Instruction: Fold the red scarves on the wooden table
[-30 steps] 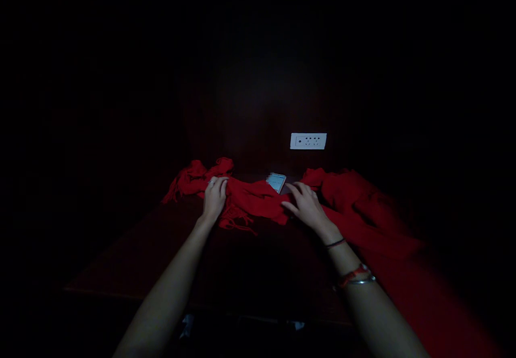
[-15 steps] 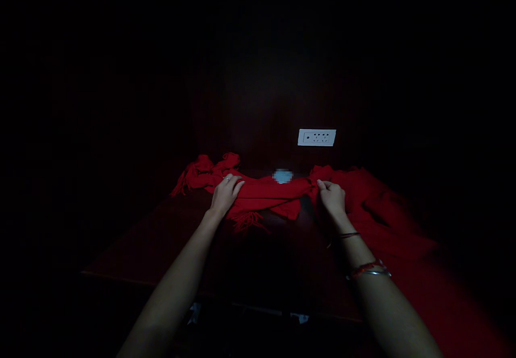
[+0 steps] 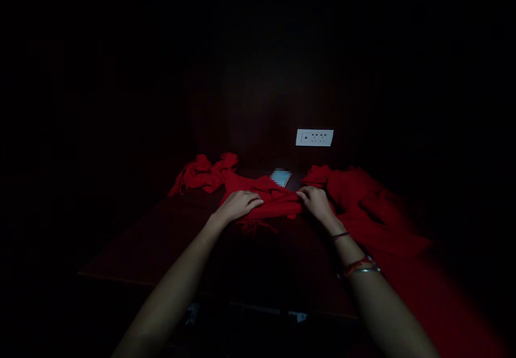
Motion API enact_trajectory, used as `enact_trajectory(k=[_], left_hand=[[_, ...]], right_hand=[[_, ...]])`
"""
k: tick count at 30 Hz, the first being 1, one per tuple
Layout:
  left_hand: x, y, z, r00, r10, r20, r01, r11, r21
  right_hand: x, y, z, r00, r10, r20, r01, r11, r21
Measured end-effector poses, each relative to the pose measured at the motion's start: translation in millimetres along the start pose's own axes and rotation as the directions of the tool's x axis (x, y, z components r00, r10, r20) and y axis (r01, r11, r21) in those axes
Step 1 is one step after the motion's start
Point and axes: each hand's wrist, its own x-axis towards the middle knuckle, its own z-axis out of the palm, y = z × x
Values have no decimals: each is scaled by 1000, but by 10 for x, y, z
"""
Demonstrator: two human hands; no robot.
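A red fringed scarf [image 3: 278, 207] lies gathered in a band on the dark table, its fringe hanging toward me below my left hand. My left hand [image 3: 241, 205] is closed over the left part of the band, thumb pointing right. At the band's right end, my right hand [image 3: 316, 202] pinches the cloth between thumb and fingers. The undersides of both hands' grips are hidden. Just behind the scarf sits a pale blue flat item [image 3: 281, 178], partly blurred out, so its kind is unclear.
More bunched red fringed cloth [image 3: 203, 172] lies at the table's back left. A larger heap of red cloth [image 3: 363, 197] spreads along the right side and down toward the front. A white wall socket [image 3: 314, 137] is on the dark back wall. The table's front edge [image 3: 121, 279] shows faintly.
Both hands have moved nearer to me and closer together, drawing the scarf's band with them. More of the pale blue item now shows behind the cloth.
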Motion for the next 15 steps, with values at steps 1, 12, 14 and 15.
enact_trajectory(k=[1, 12, 14, 15], left_hand=[[9, 1, 23, 998, -19, -66, 19, 1000, -2], [82, -21, 202, 987, -15, -158, -18, 979, -204], [82, -19, 196, 991, -7, -137, -23, 975, -220], [82, -19, 193, 992, -10, -127, -20, 972, -233]], right_hand=[[5, 10, -30, 999, 7, -34, -4, 995, 103], [21, 102, -68, 990, 118, 77, -141, 788, 600], [26, 96, -87, 988, 43, 149, -133, 729, 672], [27, 85, -106, 985, 25, 169, -138, 699, 702]])
